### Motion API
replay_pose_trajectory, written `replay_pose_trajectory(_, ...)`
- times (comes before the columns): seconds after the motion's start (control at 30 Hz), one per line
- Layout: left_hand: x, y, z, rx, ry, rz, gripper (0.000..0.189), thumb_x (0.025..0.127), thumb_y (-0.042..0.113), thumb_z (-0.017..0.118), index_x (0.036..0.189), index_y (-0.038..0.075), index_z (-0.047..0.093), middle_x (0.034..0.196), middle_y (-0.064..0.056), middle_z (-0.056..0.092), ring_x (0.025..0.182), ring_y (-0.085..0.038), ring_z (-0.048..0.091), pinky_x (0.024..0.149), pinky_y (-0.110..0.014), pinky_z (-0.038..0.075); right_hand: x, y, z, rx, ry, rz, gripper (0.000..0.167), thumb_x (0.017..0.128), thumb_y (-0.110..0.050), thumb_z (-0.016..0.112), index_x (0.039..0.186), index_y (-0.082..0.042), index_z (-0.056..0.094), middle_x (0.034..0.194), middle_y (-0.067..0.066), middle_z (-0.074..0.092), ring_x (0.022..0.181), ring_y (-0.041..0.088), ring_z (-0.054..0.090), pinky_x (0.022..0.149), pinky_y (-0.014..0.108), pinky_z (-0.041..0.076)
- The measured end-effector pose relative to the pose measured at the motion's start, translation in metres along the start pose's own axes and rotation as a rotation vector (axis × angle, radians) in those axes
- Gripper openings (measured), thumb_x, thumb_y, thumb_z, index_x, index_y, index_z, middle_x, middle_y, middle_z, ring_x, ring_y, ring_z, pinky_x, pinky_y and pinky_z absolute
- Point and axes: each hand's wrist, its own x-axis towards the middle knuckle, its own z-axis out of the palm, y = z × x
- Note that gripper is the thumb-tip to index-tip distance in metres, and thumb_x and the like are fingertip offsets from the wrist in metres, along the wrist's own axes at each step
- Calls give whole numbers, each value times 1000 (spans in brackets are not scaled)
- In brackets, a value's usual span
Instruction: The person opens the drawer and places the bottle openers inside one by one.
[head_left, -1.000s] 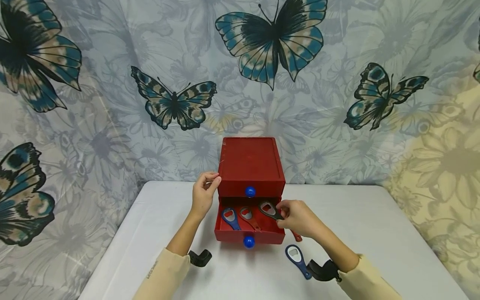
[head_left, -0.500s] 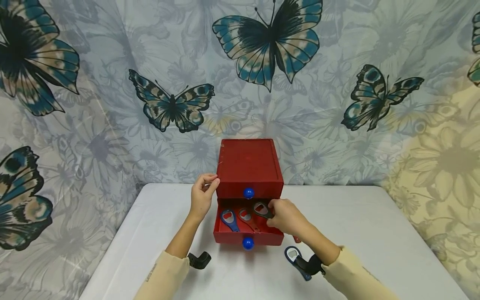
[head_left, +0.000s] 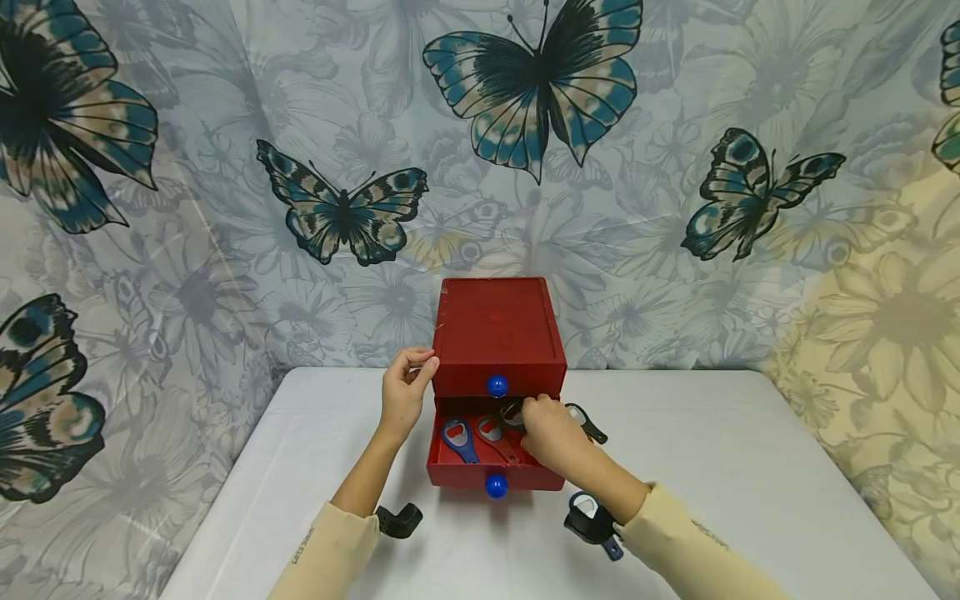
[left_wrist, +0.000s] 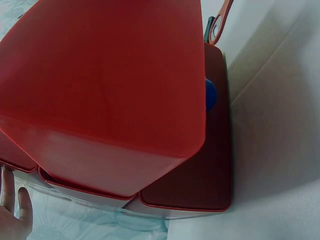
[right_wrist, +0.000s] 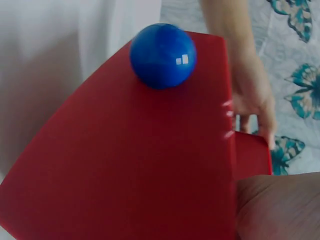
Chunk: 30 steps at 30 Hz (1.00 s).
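A red two-drawer box (head_left: 495, 325) stands on the table with its lower drawer (head_left: 532, 477) pulled out. Inside that drawer my right hand (head_left: 553, 433) pinches a black bottle opener (head_left: 506, 419); its handle is hidden by the fingers. To the left in the same drawer lie a red bottle opener (head_left: 504, 449) and a blue bottle opener (head_left: 467, 451). My left hand (head_left: 403, 398) touches the box's left front edge with its fingertips. In the left wrist view, the straight fingers of that hand (left_wrist: 12, 220) rest against the box side.
Right of the box lies another black bottle opener (head_left: 596, 432), partly behind the right hand. A second blue bottle opener (head_left: 613, 548) lies on the white table (head_left: 690, 467), partly covered by the right wrist's black camera mount (head_left: 588, 525). A butterfly-print cloth (head_left: 630, 317) hangs behind.
My right hand has moved left, carrying the black bottle opener further into the drawer beside the red one. The black opener right of the box has come into view. My left hand has stayed at the box.
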Motion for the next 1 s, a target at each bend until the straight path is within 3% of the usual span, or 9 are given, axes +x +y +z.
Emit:
replay_pose_trajectory(0.23,0,0,1,-7,1,16,22,92,6,65,102,-13,60,108,-5,60,94,-2,60,78,-14,51,2,-3,11,-123,117,-94,11,72,8,71,80,8,65,73,19,62,70,31,62,65,43,56)
replay_pose_trajectory(0.4,0,-1,0,-9,0,11,21,91,4,65,102,-14,60,108,-4,59,95,-2,60,78,-13,51,1,-5,15,-182,125,-136,6,76,6,71,77,8,66,72,18,63,69,30,59,67,43,56)
replay_pose_trajectory(0.57,1,-1,0,-3,4,-4,23,91,4,65,103,-15,60,110,-11,59,95,-4,61,78,-13,50,4,-3,18,-140,94,-141,9,75,6,71,71,5,64,69,16,63,67,30,61,64,43,56)
replay_pose_trajectory(0.7,1,2,0,3,0,-15,24,92,4,64,103,-17,58,113,-20,58,95,-4,60,78,-12,50,7,0,20,-64,21,-100,14,74,4,74,69,0,61,68,13,63,65,26,61,61,39,55)
replay_pose_trajectory(0.9,-5,25,3,-1,-7,-11,23,92,3,63,102,-18,58,112,-22,58,92,1,58,77,-12,50,10,4,23,13,-74,-24,22,73,2,74,62,-6,57,63,8,61,56,17,52,53,32,48)
replay_pose_trajectory(1.0,-6,29,4,-2,-2,-1,24,92,3,64,101,-18,58,111,-22,58,91,0,59,77,-12,50,11,4,23,26,-83,-6,24,74,2,73,61,-7,56,60,7,59,54,16,49,51,31,45)
